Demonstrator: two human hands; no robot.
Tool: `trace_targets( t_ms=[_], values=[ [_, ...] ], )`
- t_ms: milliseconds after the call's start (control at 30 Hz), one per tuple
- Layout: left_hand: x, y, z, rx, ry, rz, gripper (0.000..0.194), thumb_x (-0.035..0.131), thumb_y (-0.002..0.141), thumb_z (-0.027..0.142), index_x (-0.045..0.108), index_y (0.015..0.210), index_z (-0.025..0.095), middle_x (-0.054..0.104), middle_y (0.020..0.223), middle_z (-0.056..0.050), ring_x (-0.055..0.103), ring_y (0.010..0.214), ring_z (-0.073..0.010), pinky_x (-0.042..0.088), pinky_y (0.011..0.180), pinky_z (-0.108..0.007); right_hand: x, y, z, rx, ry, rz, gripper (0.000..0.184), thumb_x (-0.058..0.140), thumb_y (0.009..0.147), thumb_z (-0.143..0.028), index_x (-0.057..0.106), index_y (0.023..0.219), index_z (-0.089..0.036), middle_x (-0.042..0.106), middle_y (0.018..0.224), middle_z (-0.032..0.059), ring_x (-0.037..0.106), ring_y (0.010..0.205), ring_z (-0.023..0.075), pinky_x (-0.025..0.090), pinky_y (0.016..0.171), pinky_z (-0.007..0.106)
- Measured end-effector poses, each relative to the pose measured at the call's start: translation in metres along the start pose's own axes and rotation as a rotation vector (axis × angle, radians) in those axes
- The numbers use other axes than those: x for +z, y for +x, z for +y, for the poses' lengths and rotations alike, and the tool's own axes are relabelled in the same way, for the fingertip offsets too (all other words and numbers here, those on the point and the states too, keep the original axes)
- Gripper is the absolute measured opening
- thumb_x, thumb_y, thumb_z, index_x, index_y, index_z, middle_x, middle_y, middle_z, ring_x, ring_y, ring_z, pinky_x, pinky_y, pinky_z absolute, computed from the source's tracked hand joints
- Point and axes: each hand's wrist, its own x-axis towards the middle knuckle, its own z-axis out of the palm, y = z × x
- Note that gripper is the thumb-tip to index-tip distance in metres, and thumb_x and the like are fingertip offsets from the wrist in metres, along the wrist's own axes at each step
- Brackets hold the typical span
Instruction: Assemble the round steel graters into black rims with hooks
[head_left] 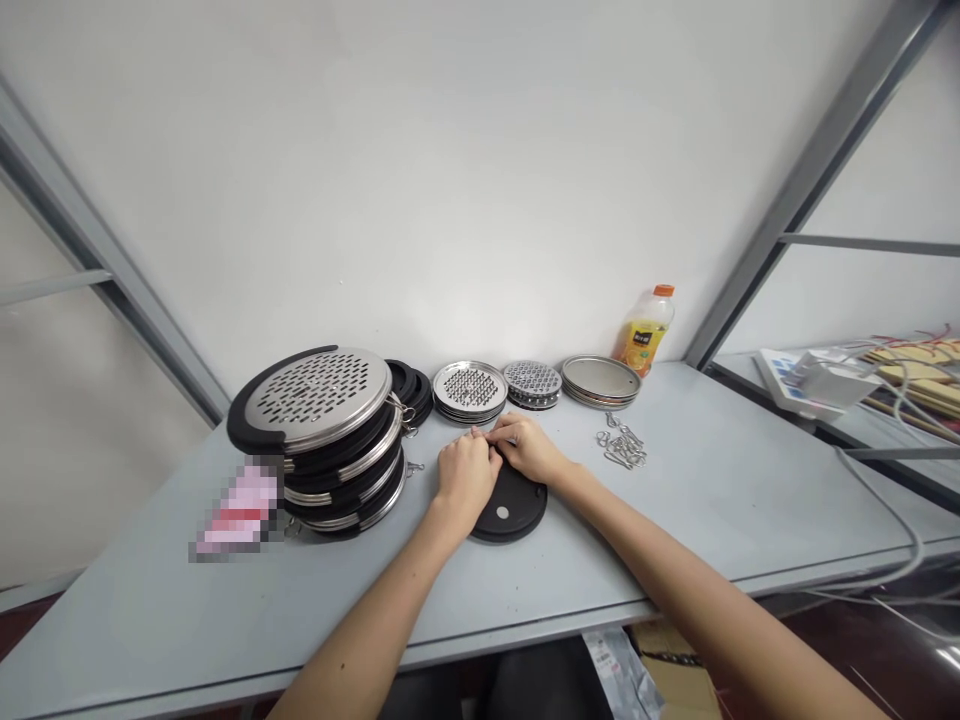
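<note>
In the head view a flat black disc (519, 508) with a pale round spot lies on the table in front of me. My left hand (466, 470) is closed at the disc's far left edge, its thumb and fingers pinched together. From the right, my right hand (529, 450) reaches over the far rim, fingers bent and closed against the same edge. The fingertips of both hands meet there and hide that part of the rim. Whether a small part is also between them I cannot tell.
On the left stands a tall stack of perforated metal discs with black rims (319, 400). Behind my hands are black rings (411, 385), grater discs (470, 388), smaller discs (533, 380) and plain metal discs (601, 378). Metal clips (624, 445) and a juice bottle (645, 335) are on the right.
</note>
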Motion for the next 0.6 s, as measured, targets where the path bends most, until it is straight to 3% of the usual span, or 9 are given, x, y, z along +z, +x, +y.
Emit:
trace_targets(
  t_ms=[300,600],
  values=[
    [-0.0038,0.0027,0.0027,0.01,0.028,-0.041,0.027,0.046,0.091,0.022,0.066,0.101,0.007,0.07,0.088,-0.016,0.069,0.084,-0.0261,0.05,0.07,-0.031,0.001,0.0013,0.0009,0.04,0.07,0.014,0.027,0.053,0.081,-0.004,0.076,0.081,-0.018,0.065,0.074,0.006,0.058,0.073,0.0169,0.046,0.071,0.029],
    [-0.001,0.0037,0.0023,0.03,0.042,-0.041,0.032,0.045,0.091,0.02,0.061,0.114,0.004,0.071,0.089,-0.016,0.069,0.083,-0.0253,0.05,0.066,-0.03,0.004,-0.0003,0.004,0.094,0.113,0.051,0.026,0.054,0.079,-0.005,0.077,0.081,-0.019,0.063,0.07,0.0046,0.058,0.071,0.0163,0.046,0.069,0.029]
  ],
)
